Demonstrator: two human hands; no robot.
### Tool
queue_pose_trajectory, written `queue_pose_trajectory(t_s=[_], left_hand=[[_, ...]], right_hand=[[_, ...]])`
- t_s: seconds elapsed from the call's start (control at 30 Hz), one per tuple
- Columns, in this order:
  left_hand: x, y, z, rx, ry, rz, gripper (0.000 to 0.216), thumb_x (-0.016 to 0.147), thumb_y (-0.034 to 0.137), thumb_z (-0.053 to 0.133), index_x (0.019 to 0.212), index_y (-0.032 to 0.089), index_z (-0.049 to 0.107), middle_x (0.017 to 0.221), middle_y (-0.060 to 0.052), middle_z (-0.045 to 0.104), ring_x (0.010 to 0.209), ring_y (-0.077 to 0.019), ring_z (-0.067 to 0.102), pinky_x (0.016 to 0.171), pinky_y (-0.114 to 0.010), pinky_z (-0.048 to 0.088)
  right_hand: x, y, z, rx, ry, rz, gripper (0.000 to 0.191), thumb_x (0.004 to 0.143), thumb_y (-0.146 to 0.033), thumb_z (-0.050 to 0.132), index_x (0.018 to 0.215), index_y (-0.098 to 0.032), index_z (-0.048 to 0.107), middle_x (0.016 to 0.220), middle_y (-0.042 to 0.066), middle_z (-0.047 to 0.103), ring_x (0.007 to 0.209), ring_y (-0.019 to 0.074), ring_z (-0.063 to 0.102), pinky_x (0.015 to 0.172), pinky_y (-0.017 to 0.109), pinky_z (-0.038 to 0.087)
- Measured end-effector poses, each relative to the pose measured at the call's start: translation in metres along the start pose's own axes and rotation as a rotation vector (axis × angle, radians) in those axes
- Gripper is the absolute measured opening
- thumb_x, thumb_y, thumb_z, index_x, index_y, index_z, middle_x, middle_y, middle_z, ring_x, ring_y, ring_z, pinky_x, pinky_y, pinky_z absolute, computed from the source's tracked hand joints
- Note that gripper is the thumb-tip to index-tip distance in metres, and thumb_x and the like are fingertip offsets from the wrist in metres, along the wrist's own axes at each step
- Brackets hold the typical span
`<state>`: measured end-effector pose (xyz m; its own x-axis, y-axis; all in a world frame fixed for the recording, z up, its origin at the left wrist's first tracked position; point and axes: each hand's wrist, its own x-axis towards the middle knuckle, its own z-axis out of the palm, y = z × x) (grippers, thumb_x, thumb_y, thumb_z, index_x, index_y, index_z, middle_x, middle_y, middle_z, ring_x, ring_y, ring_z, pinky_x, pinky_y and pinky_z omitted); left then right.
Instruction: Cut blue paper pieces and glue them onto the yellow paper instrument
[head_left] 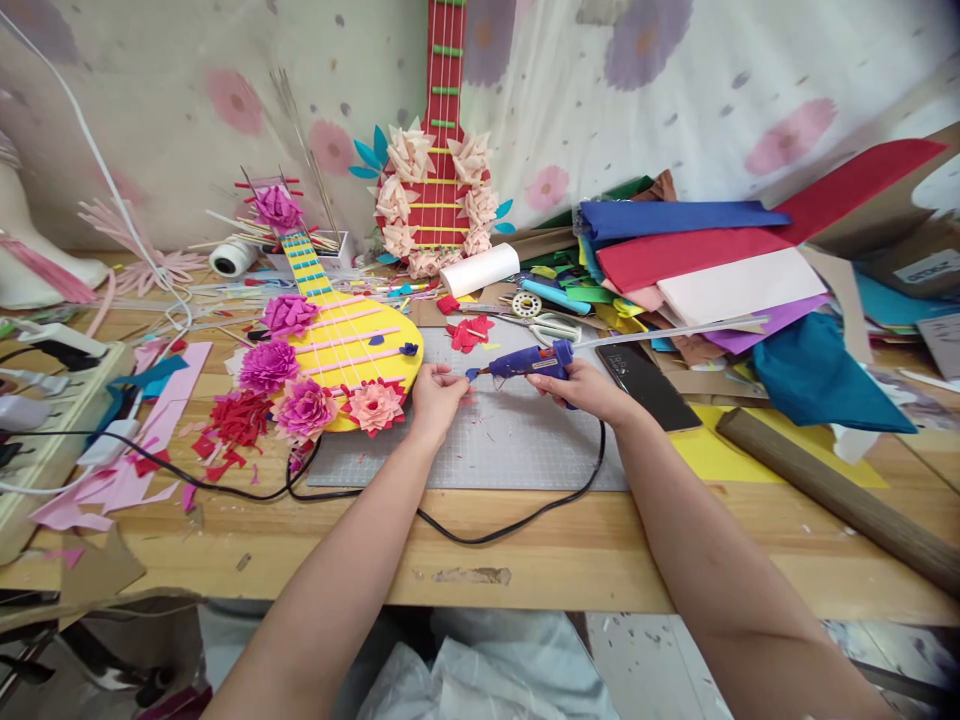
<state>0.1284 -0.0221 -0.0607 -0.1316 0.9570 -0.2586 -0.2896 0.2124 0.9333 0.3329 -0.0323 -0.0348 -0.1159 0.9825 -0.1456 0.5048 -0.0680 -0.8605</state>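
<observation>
My right hand (581, 388) is closed round the handle of a blue hot glue gun (534, 362), its nozzle pointing left. A long clear glue stick (675, 330) sticks out of the gun's back. At the nozzle tip, a small dark blue paper petal (472, 374) is pinched in the fingers of my left hand (437, 398). Left of that hand lies a yellow paper guitar (360, 345) with pink strips, white strings and paper flowers (300, 408) along its edge. Both hands are over a grey cutting mat (525, 450).
A red paper guitar (444, 200) leans upright at the back. Coloured paper (697, 260) is heaped at right, near a black phone (649, 385) and a brown roll (832, 495). Scissors (551, 328) lie behind the gun. A black cord (487, 540) loops across the front; a power strip (60, 440) stands left.
</observation>
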Motion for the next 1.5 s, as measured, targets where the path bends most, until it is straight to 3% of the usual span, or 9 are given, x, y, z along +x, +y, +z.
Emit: queue_pose_trajectory(t_s=[0.6, 1.13, 1.27, 1.4, 1.5], left_hand=[[0.000, -0.001, 0.000, 0.019, -0.007, 0.004, 0.032, 0.064, 0.003, 0.062, 0.081, 0.018, 0.039, 0.058, 0.006, 0.057, 0.052, -0.0110, 0.062, 0.046, -0.021, 0.053], [-0.002, -0.002, -0.001, 0.046, -0.072, 0.029, 0.036, 0.063, 0.008, 0.068, 0.082, 0.018, 0.039, 0.059, 0.005, 0.058, 0.052, -0.0120, 0.063, 0.048, -0.023, 0.052], [-0.003, -0.002, -0.001, 0.036, -0.104, 0.029, 0.035, 0.063, 0.011, 0.070, 0.082, 0.017, 0.042, 0.061, 0.004, 0.061, 0.056, -0.0125, 0.064, 0.047, -0.020, 0.050], [-0.005, -0.001, 0.000, 0.020, -0.094, 0.022, 0.036, 0.061, 0.013, 0.072, 0.083, 0.017, 0.044, 0.062, 0.003, 0.062, 0.058, -0.0136, 0.065, 0.047, -0.021, 0.049], [-0.006, 0.003, 0.002, -0.007, -0.073, -0.002, 0.033, 0.063, 0.010, 0.070, 0.082, 0.017, 0.044, 0.061, 0.003, 0.061, 0.056, -0.0133, 0.064, 0.047, -0.021, 0.049]], right_hand=[[0.000, 0.002, 0.000, -0.036, -0.003, -0.023, 0.043, 0.066, -0.059, 0.064, 0.084, -0.019, 0.064, 0.054, -0.002, 0.051, 0.045, 0.0092, 0.043, 0.042, 0.024, 0.036], [0.004, 0.005, 0.004, 0.047, 0.027, -0.014, 0.043, 0.063, -0.062, 0.064, 0.071, -0.019, 0.060, 0.053, -0.002, 0.052, 0.046, 0.0092, 0.043, 0.044, 0.024, 0.037], [0.016, 0.014, 0.005, 0.077, 0.235, -0.016, 0.046, 0.067, -0.063, 0.058, 0.073, -0.018, 0.063, 0.054, -0.001, 0.053, 0.048, 0.0112, 0.046, 0.049, 0.026, 0.039], [0.032, 0.023, 0.006, -0.100, 0.531, 0.086, 0.052, 0.065, -0.065, 0.057, 0.077, -0.015, 0.065, 0.062, 0.005, 0.060, 0.058, 0.0189, 0.055, 0.055, 0.031, 0.041], [0.039, 0.025, 0.007, -0.276, 0.567, 0.118, 0.056, 0.065, -0.069, 0.054, 0.078, -0.015, 0.064, 0.067, 0.009, 0.063, 0.066, 0.0233, 0.058, 0.059, 0.033, 0.042]])
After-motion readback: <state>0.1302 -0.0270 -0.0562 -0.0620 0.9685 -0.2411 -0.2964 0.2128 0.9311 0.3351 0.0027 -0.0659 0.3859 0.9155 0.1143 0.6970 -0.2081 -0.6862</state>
